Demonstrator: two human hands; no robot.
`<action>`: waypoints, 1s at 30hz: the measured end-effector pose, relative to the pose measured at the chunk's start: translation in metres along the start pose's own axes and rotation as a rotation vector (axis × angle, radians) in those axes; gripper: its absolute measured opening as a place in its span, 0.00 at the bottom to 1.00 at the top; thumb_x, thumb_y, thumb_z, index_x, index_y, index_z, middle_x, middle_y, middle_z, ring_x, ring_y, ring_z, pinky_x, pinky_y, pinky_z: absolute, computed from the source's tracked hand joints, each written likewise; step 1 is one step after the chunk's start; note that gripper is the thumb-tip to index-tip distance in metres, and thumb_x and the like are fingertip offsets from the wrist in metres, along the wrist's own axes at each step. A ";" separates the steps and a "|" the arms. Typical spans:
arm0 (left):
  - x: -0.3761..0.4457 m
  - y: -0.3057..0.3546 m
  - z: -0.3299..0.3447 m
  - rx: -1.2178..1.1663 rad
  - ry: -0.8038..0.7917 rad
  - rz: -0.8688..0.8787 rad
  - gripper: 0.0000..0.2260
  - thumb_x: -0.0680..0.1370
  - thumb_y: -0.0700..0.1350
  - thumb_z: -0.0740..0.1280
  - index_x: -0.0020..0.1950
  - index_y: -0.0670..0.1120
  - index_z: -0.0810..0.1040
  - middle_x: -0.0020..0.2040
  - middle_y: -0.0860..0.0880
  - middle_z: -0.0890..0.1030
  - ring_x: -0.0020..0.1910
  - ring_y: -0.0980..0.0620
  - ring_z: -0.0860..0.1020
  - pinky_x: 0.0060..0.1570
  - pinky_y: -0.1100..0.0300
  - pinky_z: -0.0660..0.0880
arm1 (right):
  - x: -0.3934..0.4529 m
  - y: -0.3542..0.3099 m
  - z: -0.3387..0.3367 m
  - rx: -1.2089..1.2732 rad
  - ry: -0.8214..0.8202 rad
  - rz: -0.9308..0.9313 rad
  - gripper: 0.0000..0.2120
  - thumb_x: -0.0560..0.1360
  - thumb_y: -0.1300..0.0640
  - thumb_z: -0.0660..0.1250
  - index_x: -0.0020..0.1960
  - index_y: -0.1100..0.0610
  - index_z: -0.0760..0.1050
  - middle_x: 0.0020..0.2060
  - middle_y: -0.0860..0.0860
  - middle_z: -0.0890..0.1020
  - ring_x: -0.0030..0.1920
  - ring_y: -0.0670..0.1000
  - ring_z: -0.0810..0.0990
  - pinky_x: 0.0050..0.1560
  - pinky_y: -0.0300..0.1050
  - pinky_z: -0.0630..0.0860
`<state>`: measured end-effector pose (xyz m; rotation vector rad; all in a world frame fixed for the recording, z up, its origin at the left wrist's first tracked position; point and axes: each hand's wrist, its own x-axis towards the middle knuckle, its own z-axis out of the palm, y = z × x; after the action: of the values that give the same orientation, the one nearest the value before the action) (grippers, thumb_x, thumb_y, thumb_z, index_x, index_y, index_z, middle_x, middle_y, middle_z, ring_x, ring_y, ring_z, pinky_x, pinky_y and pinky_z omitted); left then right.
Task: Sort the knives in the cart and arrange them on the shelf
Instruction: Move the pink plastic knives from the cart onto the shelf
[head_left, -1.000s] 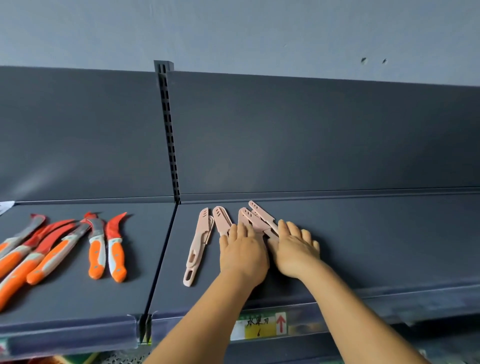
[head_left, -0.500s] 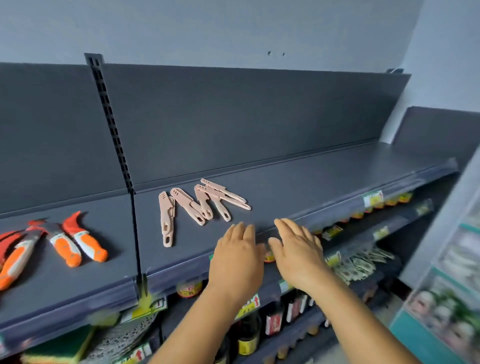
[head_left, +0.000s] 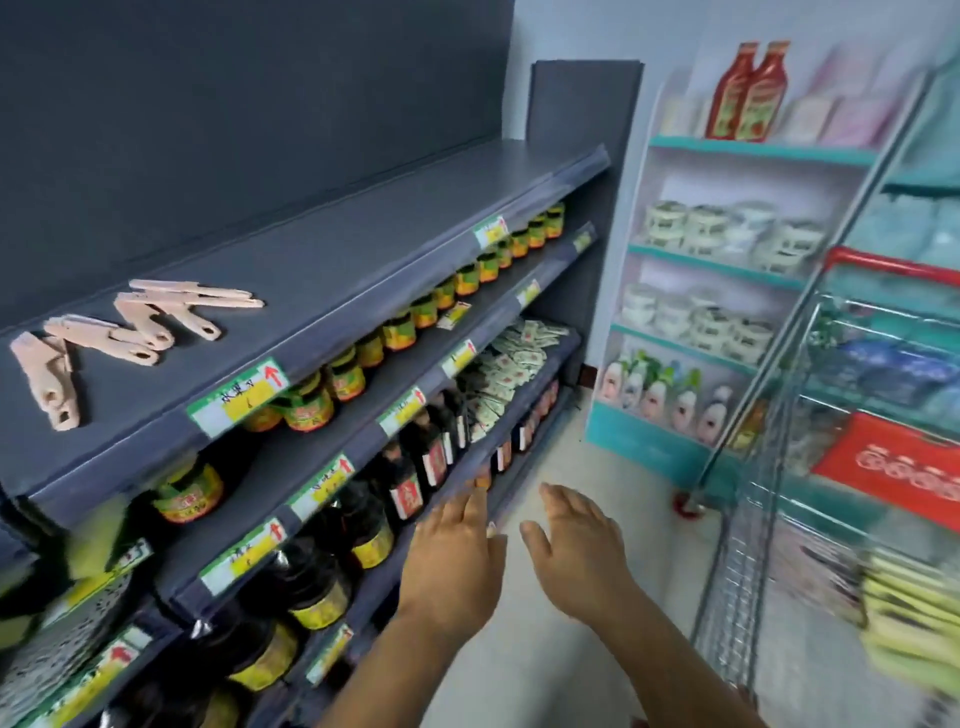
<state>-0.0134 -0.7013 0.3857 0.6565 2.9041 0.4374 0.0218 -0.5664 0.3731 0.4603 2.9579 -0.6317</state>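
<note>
Both hands are hanging in the air with nothing in their grip: the left hand (head_left: 457, 545) is spreading its fingers straight and loose, palm down, and the right hand (head_left: 576, 545) just beside it is doing the same, thumb out toward the left. Neither is touching anything. Up and well to the left of them, the pink knives (head_left: 130, 327) are lying in a loose fan on the top dark grey shelf (head_left: 363, 244), handles pointing toward its front edge. Directly left of the hands, dark sauce bottles (head_left: 410, 483) and jars (head_left: 306, 405) are filling the lower shelves. To the right, the wire cart (head_left: 769, 467) is standing, blurred, its contents unclear.
</note>
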 end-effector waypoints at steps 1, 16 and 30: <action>0.000 0.009 0.012 0.009 -0.037 0.015 0.25 0.81 0.54 0.55 0.76 0.47 0.56 0.75 0.48 0.62 0.73 0.48 0.61 0.71 0.56 0.59 | -0.007 0.014 0.003 0.005 -0.004 0.039 0.26 0.81 0.45 0.52 0.76 0.53 0.56 0.74 0.50 0.62 0.74 0.51 0.59 0.71 0.46 0.57; -0.017 0.216 0.152 -0.012 -0.355 0.276 0.25 0.82 0.51 0.54 0.77 0.47 0.54 0.76 0.50 0.60 0.74 0.52 0.59 0.72 0.59 0.56 | -0.106 0.254 0.006 0.196 -0.036 0.462 0.25 0.81 0.46 0.53 0.76 0.53 0.57 0.74 0.50 0.63 0.74 0.51 0.59 0.74 0.47 0.55; 0.028 0.359 0.238 -0.024 -0.476 0.280 0.26 0.82 0.51 0.56 0.78 0.47 0.53 0.76 0.48 0.60 0.74 0.49 0.59 0.72 0.57 0.57 | -0.100 0.426 -0.021 0.271 -0.068 0.570 0.25 0.81 0.47 0.54 0.75 0.58 0.59 0.72 0.55 0.66 0.71 0.55 0.63 0.70 0.48 0.61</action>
<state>0.1506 -0.3198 0.2683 1.0112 2.3662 0.2932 0.2471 -0.2143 0.2417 1.2122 2.4894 -0.9362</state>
